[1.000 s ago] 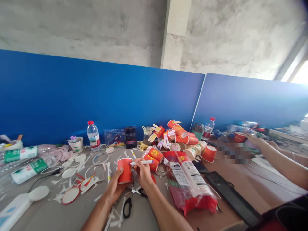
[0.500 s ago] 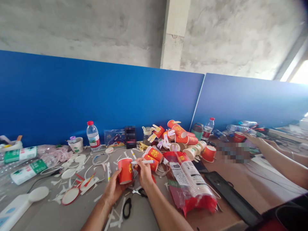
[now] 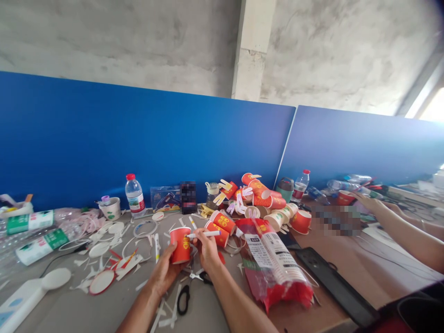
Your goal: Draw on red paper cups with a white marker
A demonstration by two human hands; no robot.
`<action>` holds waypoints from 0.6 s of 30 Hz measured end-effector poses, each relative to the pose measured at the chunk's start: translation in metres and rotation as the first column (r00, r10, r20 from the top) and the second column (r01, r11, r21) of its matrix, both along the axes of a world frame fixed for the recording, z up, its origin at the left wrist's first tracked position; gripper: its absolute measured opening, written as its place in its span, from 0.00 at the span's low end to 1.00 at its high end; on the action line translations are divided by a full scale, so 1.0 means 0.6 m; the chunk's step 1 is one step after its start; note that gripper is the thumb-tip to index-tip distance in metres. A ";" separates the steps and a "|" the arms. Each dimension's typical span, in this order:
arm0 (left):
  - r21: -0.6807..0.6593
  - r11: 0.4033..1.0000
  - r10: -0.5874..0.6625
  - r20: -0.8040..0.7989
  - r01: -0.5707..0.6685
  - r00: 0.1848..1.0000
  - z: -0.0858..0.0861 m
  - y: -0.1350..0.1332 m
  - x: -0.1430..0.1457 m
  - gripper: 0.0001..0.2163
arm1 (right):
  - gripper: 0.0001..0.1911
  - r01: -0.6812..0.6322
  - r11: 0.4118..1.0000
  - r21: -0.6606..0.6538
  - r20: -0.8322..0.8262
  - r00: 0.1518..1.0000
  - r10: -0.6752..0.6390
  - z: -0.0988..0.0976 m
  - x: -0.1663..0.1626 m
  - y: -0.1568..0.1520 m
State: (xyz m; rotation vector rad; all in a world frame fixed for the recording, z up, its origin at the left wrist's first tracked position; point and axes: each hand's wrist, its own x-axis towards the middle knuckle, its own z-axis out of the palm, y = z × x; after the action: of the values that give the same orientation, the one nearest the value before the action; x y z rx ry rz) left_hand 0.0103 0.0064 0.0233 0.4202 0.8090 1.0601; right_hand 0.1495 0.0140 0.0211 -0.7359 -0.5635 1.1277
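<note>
Red paper cup [image 3: 179,249], held upright above surface [image 3: 104,310], has been turned in L hand's [image 3: 165,270] wrapped grip; gold print's now presented to white marker [image 3: 212,233], pinched in R hand [image 3: 207,249].

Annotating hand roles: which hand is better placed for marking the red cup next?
Probably the right: the right hand holds the white marker, tip towards the red cup. The left hand is occupied gripping that cup.
</note>
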 end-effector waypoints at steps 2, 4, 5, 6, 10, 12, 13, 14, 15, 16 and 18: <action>-0.003 1.000 -0.009 -0.004 0.009 1.000 -0.003 0.002 -0.001 0.21 | 0.29 0.000 1.000 -0.006 0.000 1.000 0.000 0.002 0.000 0.000; -0.006 1.000 -0.005 -0.007 0.005 1.000 -0.006 0.003 -0.002 0.22 | 0.29 0.004 1.000 -0.012 0.000 1.000 -0.004 0.003 0.000 0.000; -0.007 1.000 0.003 -0.007 -0.003 1.000 -0.007 0.003 -0.002 0.22 | 0.29 0.007 1.000 -0.014 0.000 1.000 -0.007 0.004 0.000 -0.001; -0.007 1.000 0.012 -0.007 -0.012 1.000 -0.008 0.003 -0.003 0.23 | 0.29 0.011 1.000 -0.015 0.001 1.000 -0.010 0.003 0.000 -0.001; -0.004 1.000 0.023 0.016 -0.022 1.000 -0.005 0.002 -0.003 0.25 | 0.29 0.029 0.999 -0.020 0.007 1.000 -0.029 0.002 0.000 0.000; -0.011 1.000 0.015 0.022 -0.015 1.000 -0.001 0.001 -0.004 0.26 | 0.30 0.043 0.999 -0.022 0.008 0.999 -0.043 0.003 0.001 0.000; -0.018 1.000 0.010 0.025 -0.009 1.000 0.000 0.000 -0.004 0.27 | 0.30 0.051 0.998 -0.023 0.007 0.999 -0.051 0.003 0.001 0.000; -0.024 1.000 0.002 0.028 -0.001 1.000 0.002 0.000 -0.004 0.27 | 0.30 0.057 0.998 -0.022 0.006 0.998 -0.057 0.004 0.002 0.000; -0.031 0.999 -0.007 0.030 0.008 1.000 0.003 0.000 -0.005 0.27 | 0.31 0.062 0.998 -0.021 0.005 0.998 -0.062 0.004 0.002 0.000; -0.037 0.999 -0.015 0.029 0.016 0.999 0.003 -0.001 -0.005 0.26 | 0.31 0.064 0.998 -0.018 0.005 0.998 -0.064 0.005 0.002 -0.001; -0.039 0.999 -0.015 0.023 0.016 1.000 0.003 -0.002 -0.004 0.24 | 0.31 0.060 0.998 -0.008 0.005 0.998 -0.060 0.007 0.002 -0.003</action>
State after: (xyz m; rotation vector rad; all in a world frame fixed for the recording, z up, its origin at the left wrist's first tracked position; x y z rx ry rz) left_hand 0.0078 0.0052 0.0254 0.3799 0.8039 1.0317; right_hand 0.1507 0.0125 0.0252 -0.7581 -0.5377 1.0732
